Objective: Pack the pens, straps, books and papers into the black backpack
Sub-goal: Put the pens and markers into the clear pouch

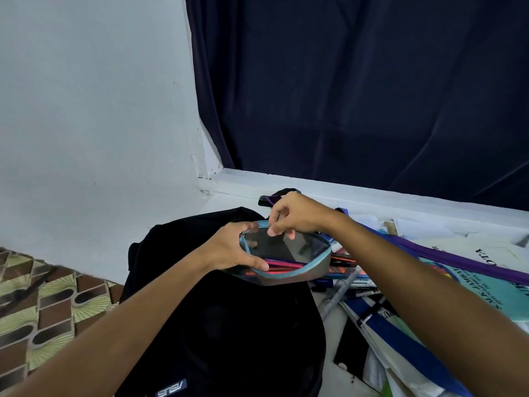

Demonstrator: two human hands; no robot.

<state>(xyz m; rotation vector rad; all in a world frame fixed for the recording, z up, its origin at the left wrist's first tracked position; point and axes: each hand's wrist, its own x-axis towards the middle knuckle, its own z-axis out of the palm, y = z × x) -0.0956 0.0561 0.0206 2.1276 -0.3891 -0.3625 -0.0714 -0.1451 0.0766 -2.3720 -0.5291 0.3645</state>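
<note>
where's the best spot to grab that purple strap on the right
Pinch the purple strap on its bare mid-stretch, coming from above. It lies flat and narrow across the teal book, so fingers can probably close on both edges there; its far end is tucked behind the right hand.

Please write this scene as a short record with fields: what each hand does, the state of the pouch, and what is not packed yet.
left hand: grips the left end of the pencil pouch
right hand: pinches at the pouch's top edge, probably the zipper
pouch state: open, held above the black backpack; red and pink pens inside
not packed: loose pens, a purple strap, a teal book and papers, all on the surface at the right
backpack: lying flat; whether it is open cannot be told
</note>
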